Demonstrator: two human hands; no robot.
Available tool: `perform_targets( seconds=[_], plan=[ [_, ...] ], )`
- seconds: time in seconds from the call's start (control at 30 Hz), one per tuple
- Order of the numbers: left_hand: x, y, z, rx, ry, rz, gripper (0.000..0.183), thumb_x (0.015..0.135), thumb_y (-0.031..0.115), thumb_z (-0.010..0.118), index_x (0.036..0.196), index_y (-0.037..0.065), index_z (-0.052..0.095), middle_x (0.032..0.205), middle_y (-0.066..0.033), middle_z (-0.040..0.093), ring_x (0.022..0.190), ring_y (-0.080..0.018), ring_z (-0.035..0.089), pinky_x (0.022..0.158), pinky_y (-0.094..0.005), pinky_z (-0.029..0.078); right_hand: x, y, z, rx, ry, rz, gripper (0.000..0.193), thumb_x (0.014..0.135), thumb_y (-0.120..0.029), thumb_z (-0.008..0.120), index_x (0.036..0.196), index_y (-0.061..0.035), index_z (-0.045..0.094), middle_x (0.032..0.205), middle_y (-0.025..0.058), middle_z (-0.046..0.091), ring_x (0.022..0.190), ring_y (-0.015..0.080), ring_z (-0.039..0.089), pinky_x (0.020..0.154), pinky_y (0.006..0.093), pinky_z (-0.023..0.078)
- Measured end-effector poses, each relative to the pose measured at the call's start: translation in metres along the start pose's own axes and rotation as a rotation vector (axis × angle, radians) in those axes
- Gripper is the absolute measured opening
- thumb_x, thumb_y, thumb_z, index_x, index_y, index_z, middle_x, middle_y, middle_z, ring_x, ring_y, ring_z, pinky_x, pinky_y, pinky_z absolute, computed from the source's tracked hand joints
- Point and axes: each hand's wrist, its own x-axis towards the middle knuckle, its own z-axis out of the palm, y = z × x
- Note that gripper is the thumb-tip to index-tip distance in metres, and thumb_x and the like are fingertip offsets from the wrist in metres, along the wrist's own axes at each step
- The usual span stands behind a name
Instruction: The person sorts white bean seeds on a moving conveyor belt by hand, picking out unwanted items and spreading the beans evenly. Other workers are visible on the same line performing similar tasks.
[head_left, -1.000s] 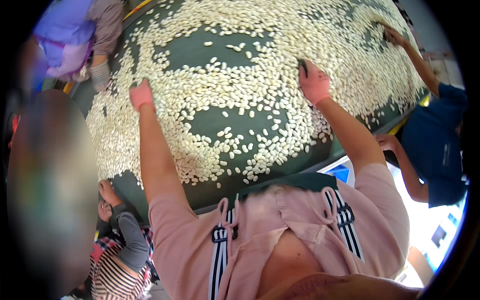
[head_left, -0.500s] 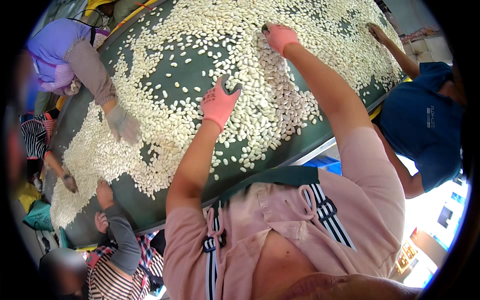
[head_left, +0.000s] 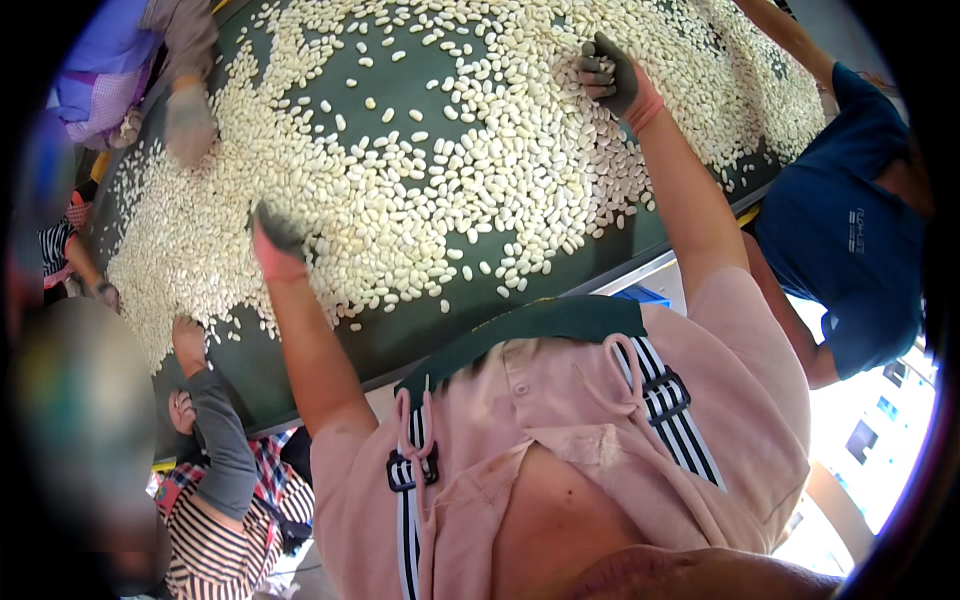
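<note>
Whereas half a second ago both hands worked close together, the left hand in a salmon-pink glove with dark grey coating (head_left: 278, 235) has now swung outward, and the matching gloved right hand (head_left: 620, 85) has turned its grey side up. The right grip's fingers are curled loosely; whether they or the left grip's fingers hold anything, I cannot tell. Cream-white oval beans (head_left: 540, 190) lie around both grips and in a broad bank between them, on the dark green tabletop (head_left: 410, 335), which shows bare beyond and between the grips. That suggests the bean layer is being spread, though it remains uneven.
</note>
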Motion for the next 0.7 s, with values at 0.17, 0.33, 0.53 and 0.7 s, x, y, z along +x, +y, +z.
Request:
perform_targets(
  seconds=[0.17,0.33,0.53,0.7],
  plan=[
    [-0.053,-0.008,0.090,0.206,-0.286,0.055,0.021,0.093,0.026,0.064,0.109,0.012,0.064,0.086,0.0050,0.059,0.069,-0.0041,0.048,0.057,-0.0230,0.040,0.047,0.043,0.084,-1.843,0.569,-0.105,0.028,0.096,-0.024,0.053,0.107,0.0006,0.060,0.093,0.0108,0.068,0.076,0.0233,0.065,0.065,0.0351,0.052],
    [-0.061,-0.014,0.063,0.228,-0.179,0.245,0.028,0.095,0.018,0.062,0.117,0.001,0.066,0.102,-0.0014,0.068,0.084,-0.0101,0.060,0.074,-0.0251,0.048,0.068,0.079,0.130,-2.631,0.405,0.271,0.027,0.091,-0.012,0.046,0.105,0.0080,0.058,0.105,0.0221,0.069,0.098,0.0364,0.068,0.080,0.0403,0.055],
    [-0.076,-0.020,-0.060,0.548,0.124,0.565,0.034,0.094,0.019,0.061,0.117,-0.006,0.063,0.112,-0.0157,0.069,0.097,-0.0248,0.066,0.088,-0.0340,0.049,0.032,0.092,0.087,-2.285,0.710,0.055,0.035,0.097,-0.022,0.037,0.108,0.0009,0.060,0.115,0.0261,0.065,0.108,0.0398,0.063,0.095,0.0440,0.047],
    [-0.096,-0.061,-0.121,0.281,0.345,0.423,0.040,0.093,0.022,0.061,0.123,-0.005,0.061,0.118,-0.0141,0.066,0.105,-0.0246,0.062,0.094,-0.0339,0.046,0.003,0.107,0.091,-0.791,0.636,0.080,0.035,0.096,-0.044,0.056,0.094,-0.0093,0.061,0.074,0.0012,0.059,0.055,0.0105,0.049,0.050,0.0272,0.040]
  ],
)
